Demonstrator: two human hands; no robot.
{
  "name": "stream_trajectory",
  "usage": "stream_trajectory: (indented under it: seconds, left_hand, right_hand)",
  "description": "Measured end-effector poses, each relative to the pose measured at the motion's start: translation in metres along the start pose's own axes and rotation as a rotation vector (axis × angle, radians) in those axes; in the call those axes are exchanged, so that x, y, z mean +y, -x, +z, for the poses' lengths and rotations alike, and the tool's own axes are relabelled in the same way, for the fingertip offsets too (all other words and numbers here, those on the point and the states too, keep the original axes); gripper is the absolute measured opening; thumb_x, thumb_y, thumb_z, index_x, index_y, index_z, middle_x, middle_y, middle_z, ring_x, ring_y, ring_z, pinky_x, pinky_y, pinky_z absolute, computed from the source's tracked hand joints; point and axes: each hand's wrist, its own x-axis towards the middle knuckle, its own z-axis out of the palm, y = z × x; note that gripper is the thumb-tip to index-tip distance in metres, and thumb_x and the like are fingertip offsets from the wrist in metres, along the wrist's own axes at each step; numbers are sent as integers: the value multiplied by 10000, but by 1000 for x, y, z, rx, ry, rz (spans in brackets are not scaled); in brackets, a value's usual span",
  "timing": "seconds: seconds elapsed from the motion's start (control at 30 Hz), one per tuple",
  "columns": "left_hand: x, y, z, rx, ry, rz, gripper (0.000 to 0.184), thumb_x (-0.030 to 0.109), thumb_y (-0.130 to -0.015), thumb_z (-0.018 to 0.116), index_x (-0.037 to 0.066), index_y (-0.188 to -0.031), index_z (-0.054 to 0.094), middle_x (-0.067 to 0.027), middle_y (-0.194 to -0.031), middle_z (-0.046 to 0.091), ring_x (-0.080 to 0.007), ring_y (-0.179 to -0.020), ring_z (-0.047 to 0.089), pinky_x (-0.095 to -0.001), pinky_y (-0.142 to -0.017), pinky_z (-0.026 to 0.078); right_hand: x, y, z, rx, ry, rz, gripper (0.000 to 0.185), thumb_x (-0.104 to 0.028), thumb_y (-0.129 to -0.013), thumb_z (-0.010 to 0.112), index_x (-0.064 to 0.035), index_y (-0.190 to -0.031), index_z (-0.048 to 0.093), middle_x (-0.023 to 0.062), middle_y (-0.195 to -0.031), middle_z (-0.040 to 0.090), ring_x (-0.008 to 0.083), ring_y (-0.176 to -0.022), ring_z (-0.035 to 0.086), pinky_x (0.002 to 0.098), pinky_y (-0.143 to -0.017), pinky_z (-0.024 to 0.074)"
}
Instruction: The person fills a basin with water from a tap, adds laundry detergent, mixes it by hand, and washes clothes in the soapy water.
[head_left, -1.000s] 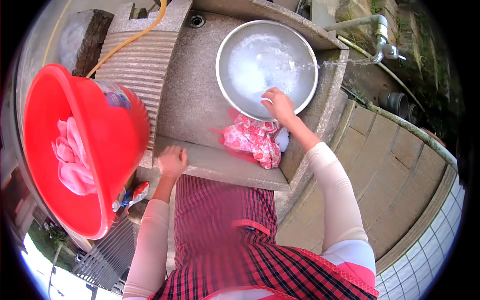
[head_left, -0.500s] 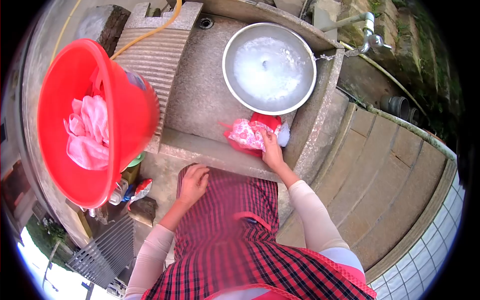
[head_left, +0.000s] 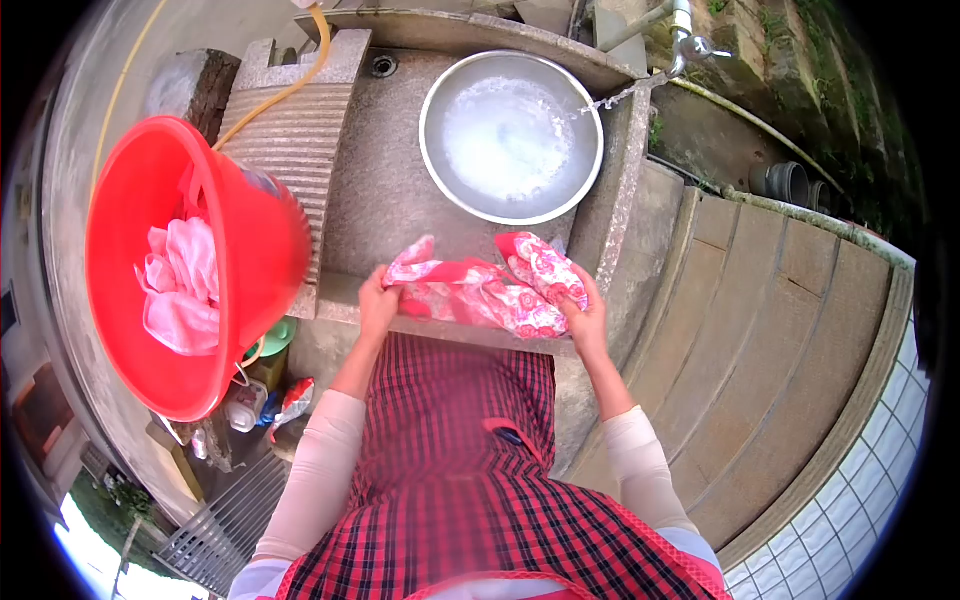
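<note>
A pink, red and white flowered cloth (head_left: 480, 290) is stretched between my two hands above the front edge of the stone sink (head_left: 375, 190). Its left end is gripped by my left hand (head_left: 378, 305), fingers closed on it. On the other side my right hand (head_left: 588, 318) holds the bunched right end. Just beyond the cloth stands a metal basin (head_left: 432, 165) with foamy water in it. A tap (head_left: 690, 48) pours a stream into the basin from the right. Whatever lies beneath the cloth is mostly hidden.
To the left a red bucket (head_left: 270, 240) holds pink cloth (head_left: 185, 285), beside the ridged washboard slab (head_left: 285, 150). A yellow hose (head_left: 290, 90) crosses the slab. Bottles and a packet (head_left: 293, 405) sit low at left. Paved stone (head_left: 750, 350) lies at right.
My right hand has lifted the flowered cloth from the sink toward me. My left hand has come up from my lap and taken its other end. The view has shifted slightly.
</note>
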Motion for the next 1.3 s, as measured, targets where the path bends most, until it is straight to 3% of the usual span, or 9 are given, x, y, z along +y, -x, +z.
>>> stream_trajectory:
  seconds: [0.13,0.43,0.53,0.73,0.83,0.97,1.07,1.23,1.3]
  left_hand:
    - [-3,-19,-38,45,378,-208,125,137,-912,609,52,-995,648,11,-862,646,-72,-739,567,-239,-673,452]
    - [16,-28,-53,-42,752,-388,310,284,-965,530,26,-1133,568,-43,-1065,631,-124,-929,606,-290,-840,474]
    - [43,-30,-51,-46,780,-435,397,350,-960,523,15,-1171,547,-57,-1091,628,-136,-954,610,-298,-842,482]
    - [58,-36,-44,-104,922,-547,445,415,-945,524,32,-1167,559,-63,-1064,645,-154,-919,627,-303,-810,496]
    - [33,-50,-45,-183,956,-519,360,394,-944,536,63,-1075,589,-33,-922,661,-119,-747,625,-262,-654,500]
    - [35,-69,-44,-308,979,-412,334,348,-944,548,53,-1098,576,-56,-964,664,-145,-801,647,-293,-692,528]
    - [92,-82,-16,-168,895,-407,375,345,-941,552,30,-1142,562,-108,-1054,657,-205,-935,657,-360,-804,543]
    - [118,-158,41,-274,762,-318,454,372,-930,562,-14,-1166,531,-131,-1040,631,-239,-941,640,-358,-838,534]
    - [137,-178,67,-286,577,-322,487,376,-925,571,-41,-1172,515,-144,-1040,607,-256,-944,628,-342,-837,535]
  right_hand:
    - [13,-9,-7,96,-460,259,358,-49,-858,618,-13,-1208,551,52,-1069,624,121,-930,589,260,-791,483]
    - [22,-15,4,240,-779,546,498,-252,-942,573,-37,-1361,414,84,-1221,563,181,-1048,578,323,-866,499]
    - [-4,-22,10,153,-831,594,584,-284,-942,570,-37,-1413,327,94,-1294,515,199,-1129,540,334,-948,462]
    - [-68,-20,29,-425,-25,312,709,-189,-829,713,-28,-1409,339,93,-1315,515,180,-1167,516,329,-1004,406]
    - [-42,-27,20,-528,-176,581,550,-105,-825,706,-10,-1314,472,99,-1205,600,214,-1098,578,364,-974,450]
    - [-42,-44,12,-287,-958,840,377,-104,-902,593,11,-1252,512,163,-1213,593,275,-1083,602,412,-916,512]
    - [-40,-73,9,-287,-1414,808,392,-193,-970,474,43,-1284,464,197,-1272,543,297,-1157,547,425,-1003,444]
    - [-74,-162,30,247,-1372,732,464,-299,-983,458,30,-1307,430,193,-1268,541,290,-1180,525,430,-1020,429]
    - [-26,-185,29,137,-1204,603,708,-418,-861,646,-4,-1350,346,239,-1318,436,330,-1150,529,489,-932,485]
